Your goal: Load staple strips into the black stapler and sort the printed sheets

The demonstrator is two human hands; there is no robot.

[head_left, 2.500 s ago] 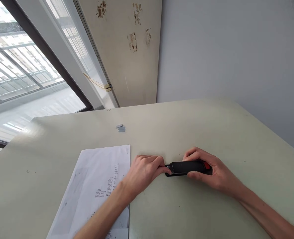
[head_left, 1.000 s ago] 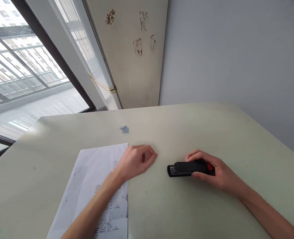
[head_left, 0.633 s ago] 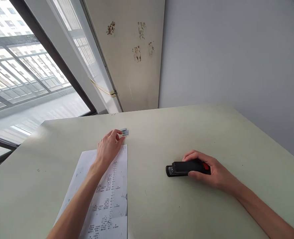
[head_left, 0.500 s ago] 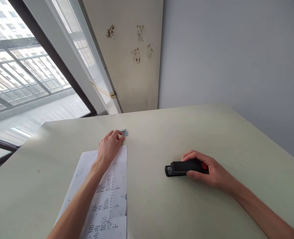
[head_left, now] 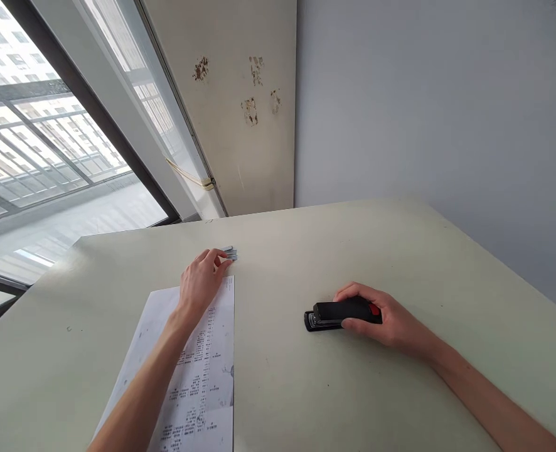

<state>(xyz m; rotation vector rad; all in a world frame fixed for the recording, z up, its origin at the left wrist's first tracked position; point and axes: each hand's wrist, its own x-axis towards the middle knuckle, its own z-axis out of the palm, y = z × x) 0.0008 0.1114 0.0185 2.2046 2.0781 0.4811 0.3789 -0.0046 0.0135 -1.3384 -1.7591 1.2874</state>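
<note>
My right hand (head_left: 369, 312) is wrapped around a black stapler (head_left: 337, 311) with a red patch near its rear end. The stapler lies on the table, its front end pointing left. At the far side of the paper, my left hand (head_left: 203, 276) has thumb and index finger closed on a small stack of silvery staple strips (head_left: 231, 252). Part of the strips is hidden by the fingertips. Under my left wrist and forearm lies a printed sheet of paper (head_left: 212, 376), partly covered by the arm.
The pale table (head_left: 278, 376) spreads beneath everything, with its far edge near a beige panel (head_left: 254, 163) and a grey wall (head_left: 423, 100). A window (head_left: 47, 125) with dark frames stands at the left.
The whole view has shifted slightly, so everything sits a little further left. Both hands keep their places and their holds.
</note>
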